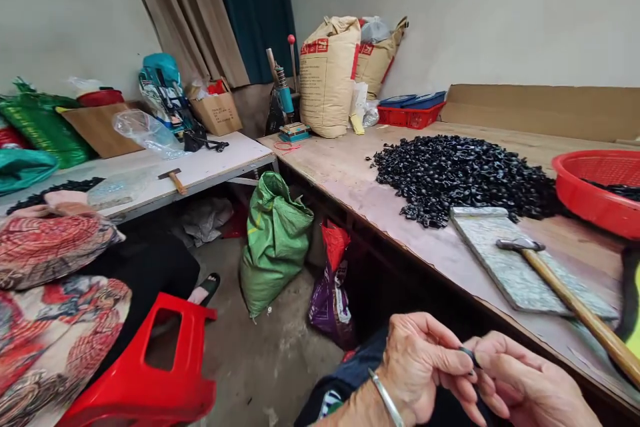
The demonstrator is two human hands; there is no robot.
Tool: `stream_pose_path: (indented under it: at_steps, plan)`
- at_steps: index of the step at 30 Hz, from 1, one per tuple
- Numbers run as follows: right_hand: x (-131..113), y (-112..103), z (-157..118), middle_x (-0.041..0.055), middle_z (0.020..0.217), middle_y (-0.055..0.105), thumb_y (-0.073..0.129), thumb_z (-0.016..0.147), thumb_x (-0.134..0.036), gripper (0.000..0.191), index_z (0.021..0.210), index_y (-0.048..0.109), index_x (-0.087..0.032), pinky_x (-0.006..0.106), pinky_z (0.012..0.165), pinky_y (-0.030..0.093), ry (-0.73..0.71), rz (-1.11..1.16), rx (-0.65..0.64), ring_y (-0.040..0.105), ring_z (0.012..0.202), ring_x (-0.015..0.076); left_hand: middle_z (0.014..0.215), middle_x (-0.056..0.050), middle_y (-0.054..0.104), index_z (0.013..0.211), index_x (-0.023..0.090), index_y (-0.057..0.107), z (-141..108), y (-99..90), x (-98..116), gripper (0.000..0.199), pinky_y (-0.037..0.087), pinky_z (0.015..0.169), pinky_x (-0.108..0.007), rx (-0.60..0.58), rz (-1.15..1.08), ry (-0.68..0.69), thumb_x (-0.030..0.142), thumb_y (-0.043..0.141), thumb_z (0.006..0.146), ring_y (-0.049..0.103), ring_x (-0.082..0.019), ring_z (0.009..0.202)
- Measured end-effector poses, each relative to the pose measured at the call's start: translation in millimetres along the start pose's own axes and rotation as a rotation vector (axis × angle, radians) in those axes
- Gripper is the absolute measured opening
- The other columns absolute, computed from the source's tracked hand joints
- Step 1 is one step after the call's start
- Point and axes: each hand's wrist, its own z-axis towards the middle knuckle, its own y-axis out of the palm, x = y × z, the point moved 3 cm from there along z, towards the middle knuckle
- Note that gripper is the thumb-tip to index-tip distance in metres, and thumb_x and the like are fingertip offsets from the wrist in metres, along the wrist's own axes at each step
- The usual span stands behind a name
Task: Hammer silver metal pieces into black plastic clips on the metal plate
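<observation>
Black and small, the curved piece [469, 355] is on the near side of the stone slab [493, 250], pinched between the thumb and fingertips of the left hand [425, 363] and those of the right hand [525, 373]; the two-sided grip probably gives control over something so little, though the fingers hide its full shape. The hammer [560, 283] rests across the slab with its wooden handle pointing toward the person, likely so that it lies within easy reach of the right hand. Just beyond the slab's far end spreads a heap of black pieces [465, 173], seemingly loose so that single ones can be picked out. To the slab's far right sits a red plastic basket [585, 203], whose raised wall presumably keeps the dark contents apart from the heap.
</observation>
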Motion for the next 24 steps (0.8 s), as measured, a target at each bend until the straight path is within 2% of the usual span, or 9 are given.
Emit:
stream_pose_path:
  at_steps: [5, 9, 13, 20, 24]
  plan:
    - [7, -5, -3, 0.0027, 0.049, 0.055, 0.076, 0.056, -0.034, 0.025, 0.055, 0.062, -0.014, 0.023, 0.041, 0.035, -0.020, 0.070, 0.032, 0.041, 0.040, 0.0092, 0.047, -0.007, 0.061, 0.058, 0.009, 0.055, -6, -1.8, 2, 0.024, 0.048, 0.029, -0.027, -0.047, 0.068, -0.038, 0.014, 0.074, 0.046, 0.055, -0.016, 0.033]
    - [0, -4, -11, 0.0019, 0.045, 0.053, 0.074, 0.054, -0.030, 0.023, 0.053, 0.059, -0.013, 0.020, 0.039, 0.030, -0.076, 0.111, 0.092, 0.040, 0.036, 0.0078, 0.049, -0.007, 0.062, 0.060, 0.008, 0.056, -7, 0.3, 6, 0.024, 0.049, 0.030, -0.026, -0.112, 0.142, -0.052, 0.015, 0.076, 0.049, 0.055, -0.016, 0.034]
    - [2, -1, -14, 0.0005, 0.043, 0.051, 0.073, 0.052, -0.027, 0.020, 0.052, 0.057, -0.013, 0.019, 0.036, 0.028, -0.085, 0.150, 0.138, 0.040, 0.035, 0.0073, 0.049, -0.007, 0.062, 0.061, 0.008, 0.056, -3, -2.5, 3, 0.023, 0.048, 0.029, -0.026, -0.117, 0.175, -0.081, 0.015, 0.076, 0.051, 0.054, -0.015, 0.034]
    - [14, -6, -4, 0.0013, 0.050, 0.055, 0.072, 0.054, -0.029, 0.022, 0.054, 0.056, -0.015, 0.020, 0.036, 0.031, -0.138, 0.181, 0.207, 0.043, 0.037, 0.0087, 0.048, -0.007, 0.062, 0.061, 0.009, 0.055, 4, -5.4, -6, 0.020, 0.048, 0.029, -0.026, -0.085, 0.159, -0.089, 0.014, 0.073, 0.054, 0.054, -0.015, 0.033]
    - [14, -12, 0, 0.0007, 0.048, 0.053, 0.068, 0.058, -0.029, 0.020, 0.055, 0.055, -0.014, 0.020, 0.036, 0.030, -0.150, 0.137, 0.186, 0.041, 0.036, 0.0082, 0.050, -0.007, 0.063, 0.063, 0.010, 0.053, 10, -5.8, -10, 0.021, 0.048, 0.030, -0.027, -0.108, 0.148, -0.087, 0.014, 0.072, 0.055, 0.056, -0.017, 0.035]
